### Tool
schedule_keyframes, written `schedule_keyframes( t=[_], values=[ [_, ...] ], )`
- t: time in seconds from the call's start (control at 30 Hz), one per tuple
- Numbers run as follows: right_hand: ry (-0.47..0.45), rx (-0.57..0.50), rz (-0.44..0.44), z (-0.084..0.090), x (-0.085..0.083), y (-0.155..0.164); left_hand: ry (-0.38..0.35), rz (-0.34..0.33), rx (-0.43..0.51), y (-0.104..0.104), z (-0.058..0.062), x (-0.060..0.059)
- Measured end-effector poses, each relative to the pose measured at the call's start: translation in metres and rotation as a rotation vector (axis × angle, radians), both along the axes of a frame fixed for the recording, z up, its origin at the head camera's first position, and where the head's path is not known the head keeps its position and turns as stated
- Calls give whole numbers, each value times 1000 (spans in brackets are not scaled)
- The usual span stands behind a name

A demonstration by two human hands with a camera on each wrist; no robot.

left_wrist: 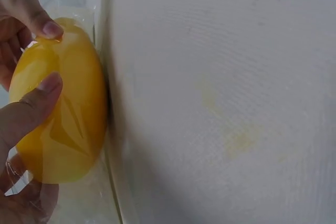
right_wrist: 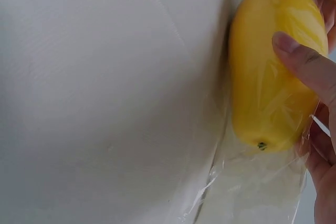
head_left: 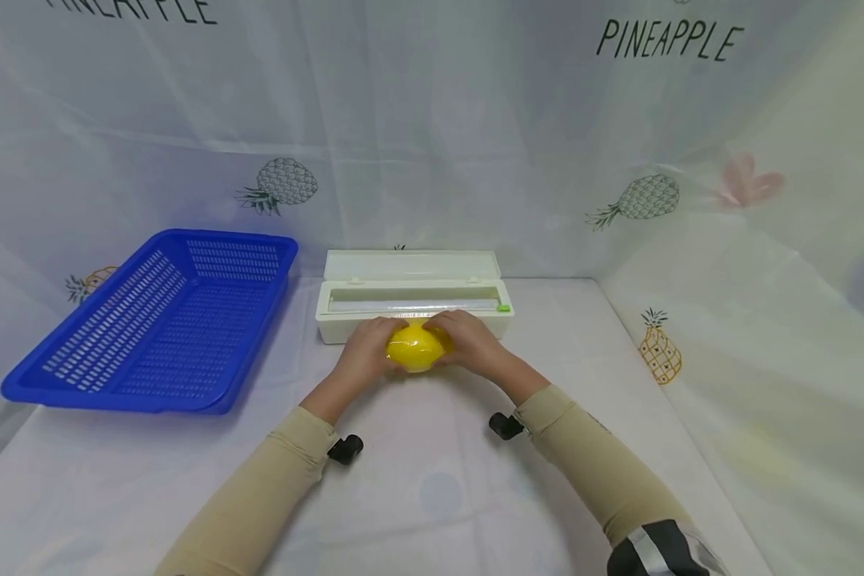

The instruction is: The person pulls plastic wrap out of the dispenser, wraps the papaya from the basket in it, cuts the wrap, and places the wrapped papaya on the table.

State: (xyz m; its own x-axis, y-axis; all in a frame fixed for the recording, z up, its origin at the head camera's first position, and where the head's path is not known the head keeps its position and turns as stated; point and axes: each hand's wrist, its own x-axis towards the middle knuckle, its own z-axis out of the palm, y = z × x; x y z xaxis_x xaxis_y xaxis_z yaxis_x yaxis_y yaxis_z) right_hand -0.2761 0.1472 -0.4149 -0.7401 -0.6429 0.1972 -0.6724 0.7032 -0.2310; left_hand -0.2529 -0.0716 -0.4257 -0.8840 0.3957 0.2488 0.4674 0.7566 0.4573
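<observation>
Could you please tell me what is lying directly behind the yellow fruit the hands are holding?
Behind the yellow fruit sits the white wrap dispenser, lid open, a roll showing inside. Both hands hide the dispenser's front edge, and whether film runs from it to the fruit.

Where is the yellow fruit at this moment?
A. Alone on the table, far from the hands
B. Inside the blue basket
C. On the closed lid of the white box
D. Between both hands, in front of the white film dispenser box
D: the yellow fruit sits between the left hand and the right hand, just before the open white dispenser box; the blue basket holds no fruit.
</observation>
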Motion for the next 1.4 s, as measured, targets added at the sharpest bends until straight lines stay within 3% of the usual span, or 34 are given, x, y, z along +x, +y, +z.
schedule_keyframes(
  t=[0.27,0.5,0.73,0.93,1.07,1.17,1.23,1.33,1.4],
  values=[
    [-43,-9,2,1,-1,0,-60,2,-12,-1,-2,-6],
    [-144,-130,-35,-2,7,5,-133,-11,5,2,5,-7],
    [66,-168,8,-9,18,9,-225,-7,5,1,13,-10],
    [130,-111,37,-20,11,7,-277,-26,-21,-1,23,-14],
    [177,-106,34,-17,8,4,-296,-18,19,-5,20,-14],
    [177,-90,29,-11,6,3,-267,24,101,-9,13,-9],
    [168,-76,28,-8,5,3,-206,73,126,-10,11,-3],
    [166,-43,12,-4,4,3,-38,92,45,-9,13,6],
    [168,-28,4,-1,3,3,67,59,-33,-7,14,10]
  ],
)
